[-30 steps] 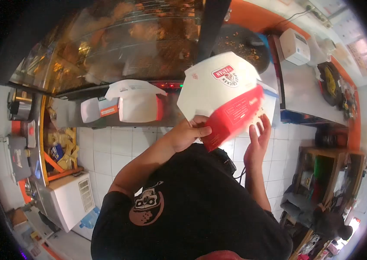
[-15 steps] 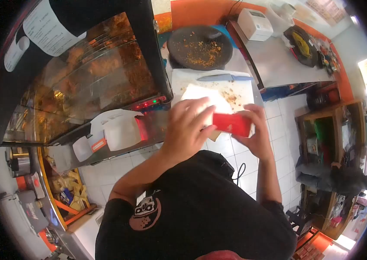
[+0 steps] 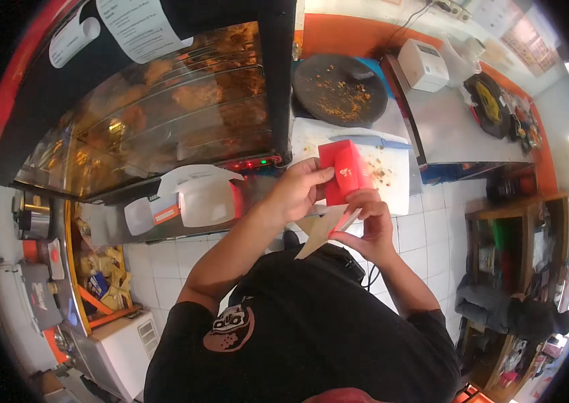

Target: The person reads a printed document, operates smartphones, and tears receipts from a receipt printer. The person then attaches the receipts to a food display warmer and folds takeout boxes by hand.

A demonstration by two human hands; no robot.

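Note:
A partly folded red and white cardboard box [image 3: 347, 169] is between my hands, above the near edge of a white cutting board [image 3: 392, 191]. My left hand [image 3: 304, 188] grips its left side, thumb on the red panel. My right hand [image 3: 368, 228] pinches a flap at the near right, and a pale flap points down toward my shirt. On the board behind the box lie a blue knife [image 3: 371, 141] and crumbs. A round dark stone dish [image 3: 339, 91] with brown crumbs stands beyond. Two open boxes, one larger [image 3: 207, 201] and one smaller [image 3: 140, 215], sit on the counter at the left.
A glass display cabinet [image 3: 183, 101] with fried food fills the upper left. At the upper right a white printer [image 3: 423, 65] stands on a metal counter [image 3: 459, 127]. A person in dark clothes [image 3: 512, 311] is by wooden shelves at the far right. White floor tiles show below.
The cardboard has gone from a wide, nearly flat sheet to a folded red shape with flaps bent. My right hand has moved nearer my body and now pinches a flap.

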